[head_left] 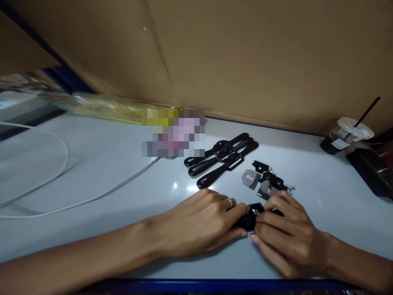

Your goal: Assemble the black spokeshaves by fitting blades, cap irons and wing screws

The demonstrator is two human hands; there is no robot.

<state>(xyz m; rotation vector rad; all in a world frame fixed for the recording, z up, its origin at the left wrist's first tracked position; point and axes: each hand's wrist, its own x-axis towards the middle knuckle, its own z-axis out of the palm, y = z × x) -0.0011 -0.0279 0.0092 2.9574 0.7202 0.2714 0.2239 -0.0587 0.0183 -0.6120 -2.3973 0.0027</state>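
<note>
Black glossy tool [251, 222], small silvery screw [255, 212], partly hidden between fingers [235, 213]

Dimly lit, with glare on the tabletop [104, 151] and blurred left edge.

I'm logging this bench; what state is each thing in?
Left hand: closed on black piece
Right hand: closed on it too
Black piece: held
Three black tools: side by side, unheld
Silver plates: lying unheld
Black brackets: lying unheld
Drink cup: standing, straw in
White cable: loosely curved

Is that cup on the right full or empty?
Partly full: the cup holds dark liquid low down and looks clearer above.
</note>
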